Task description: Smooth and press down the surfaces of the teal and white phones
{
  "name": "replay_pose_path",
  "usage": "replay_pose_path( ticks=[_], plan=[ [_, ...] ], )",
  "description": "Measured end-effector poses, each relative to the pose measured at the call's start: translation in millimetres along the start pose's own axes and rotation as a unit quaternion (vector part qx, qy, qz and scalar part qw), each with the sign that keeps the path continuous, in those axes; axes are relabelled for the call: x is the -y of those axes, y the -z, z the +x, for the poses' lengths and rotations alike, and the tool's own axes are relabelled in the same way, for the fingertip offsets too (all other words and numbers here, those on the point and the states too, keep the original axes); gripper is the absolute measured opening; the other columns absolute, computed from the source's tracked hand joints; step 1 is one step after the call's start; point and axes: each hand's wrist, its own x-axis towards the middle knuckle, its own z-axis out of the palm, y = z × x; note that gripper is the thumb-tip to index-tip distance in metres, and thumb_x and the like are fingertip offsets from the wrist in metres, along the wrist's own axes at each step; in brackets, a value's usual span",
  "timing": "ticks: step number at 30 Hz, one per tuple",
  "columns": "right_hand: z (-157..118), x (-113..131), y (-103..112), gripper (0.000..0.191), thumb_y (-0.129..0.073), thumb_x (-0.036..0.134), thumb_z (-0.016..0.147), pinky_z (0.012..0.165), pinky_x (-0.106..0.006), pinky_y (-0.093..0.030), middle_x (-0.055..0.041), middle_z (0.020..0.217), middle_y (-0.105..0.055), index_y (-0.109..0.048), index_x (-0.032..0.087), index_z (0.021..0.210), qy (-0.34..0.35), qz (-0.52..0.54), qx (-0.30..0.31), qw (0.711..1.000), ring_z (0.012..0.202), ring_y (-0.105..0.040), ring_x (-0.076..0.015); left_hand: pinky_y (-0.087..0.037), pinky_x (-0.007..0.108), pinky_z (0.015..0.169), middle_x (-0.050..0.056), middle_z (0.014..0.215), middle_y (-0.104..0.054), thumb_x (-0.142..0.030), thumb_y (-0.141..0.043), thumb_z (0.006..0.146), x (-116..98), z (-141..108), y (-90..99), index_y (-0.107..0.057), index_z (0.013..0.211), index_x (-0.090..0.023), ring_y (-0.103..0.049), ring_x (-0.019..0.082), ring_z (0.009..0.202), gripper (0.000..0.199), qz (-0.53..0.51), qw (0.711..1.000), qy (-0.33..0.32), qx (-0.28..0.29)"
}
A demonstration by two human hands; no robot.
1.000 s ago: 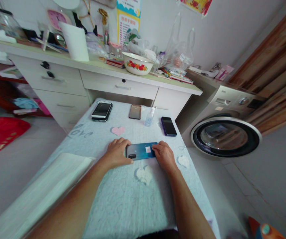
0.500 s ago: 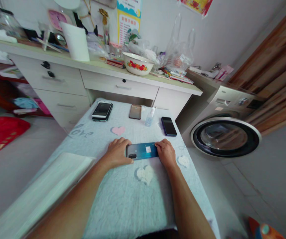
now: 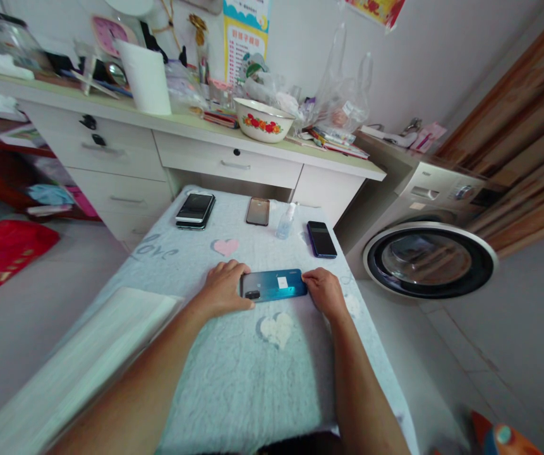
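A blue smartphone [image 3: 268, 289] lies back side up on the cloth, its camera bump at the left end and a white sticker on its back. My left hand [image 3: 224, 287] clasps the left end between thumb and fingers. At the upper right corner, my right hand [image 3: 325, 291] has its fingers bent in a pinch on the phone's edge; whether anything thin is between the fingertips cannot be made out. Beyond the hands are a clear spray bottle [image 3: 285, 221], a brownish phone case [image 3: 258, 212], a dark phone [image 3: 321, 239] and stacked phones [image 3: 195, 210].
The table wears a pale cloth [image 3: 247, 379] with heart prints. A folded whitish sheet [image 3: 86, 360] lies along its left side. Behind stands a drawer desk [image 3: 196, 148] bearing a floral enamel bowl [image 3: 263, 120] and a paper roll [image 3: 146, 79]. A washing machine [image 3: 423, 253] stands right.
My right hand has slid right, from over the phone's right end to its corner, uncovering more of the back. My left hand and the phone stay nearly in place.
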Motion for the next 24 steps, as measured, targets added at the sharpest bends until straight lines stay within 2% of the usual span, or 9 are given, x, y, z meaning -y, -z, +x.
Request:
replay_pose_path(
  ticks=[5,10,16,24],
  plan=[
    [-8,-3,11,0.018,-0.057,0.016,0.079,0.079,-0.025,-0.045,-0.0026,0.089,-0.071,-0.073,0.021,0.085,0.006,0.048,0.028,0.998,0.085,-0.064,-0.0157,-0.038,0.036,0.087,0.005,0.113,-0.054,-0.049,-0.072,0.053,1,1,-1.4,-0.053,0.109,-0.026,-0.049,0.028,0.105,0.064,0.005,1.0,-0.001,-0.003],
    [-12,-7,17,0.013,-0.059,0.022,0.078,0.072,-0.025,-0.046,-0.0025,0.084,-0.071,-0.071,0.02,0.082,0.009,0.082,0.068,0.994,0.078,-0.065,-0.016,-0.038,0.037,0.086,0.005,0.112,-0.055,-0.05,-0.072,0.054,2,1,-1.8,-0.053,0.11,-0.025,-0.049,0.028,0.105,0.064,0.005,1.0,-0.007,-0.005],
    [-14,-5,18,0.013,-0.056,0.022,0.078,0.069,-0.025,-0.046,-0.0023,0.082,-0.07,-0.069,0.019,0.08,0.02,0.081,0.085,0.993,0.076,-0.064,-0.0161,-0.038,0.036,0.089,0.005,0.114,-0.054,-0.048,-0.072,0.053,0,0,0.0,-0.053,0.11,-0.026,-0.049,0.029,0.106,0.064,0.004,1.0,0.0,0.0],
    [-17,9,19,0.016,-0.052,0.012,0.073,0.07,-0.023,-0.041,-0.0021,0.079,-0.066,-0.067,0.018,0.075,0.063,0.031,0.09,0.993,0.074,-0.059,-0.0146,-0.039,0.037,0.087,0.005,0.112,-0.054,-0.048,-0.072,0.053,1,0,-1.5,-0.054,0.109,-0.025,-0.049,0.028,0.104,0.064,-0.001,1.0,-0.009,-0.009]
  ],
)
